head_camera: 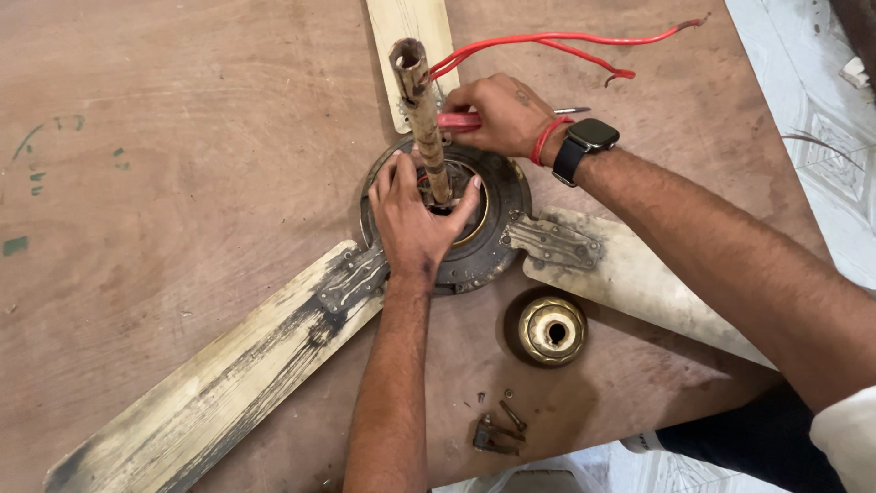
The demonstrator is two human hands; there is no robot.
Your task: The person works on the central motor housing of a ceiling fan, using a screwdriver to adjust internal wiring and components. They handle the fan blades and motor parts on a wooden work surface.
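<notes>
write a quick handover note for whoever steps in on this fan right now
Left hand lies flat on the fan motor hub, fingers round the base of the upright rod.
Right hand grips a red-handled tool at the rod.
Brass cup cover is off and on the board; loose screws lie nearby.
All three blades are on; red wires trail free.

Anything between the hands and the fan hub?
Nothing visible. The left hand rests directly on the fan hub at the rod; the right hand holds a red-handled tool at its far rim.
</notes>
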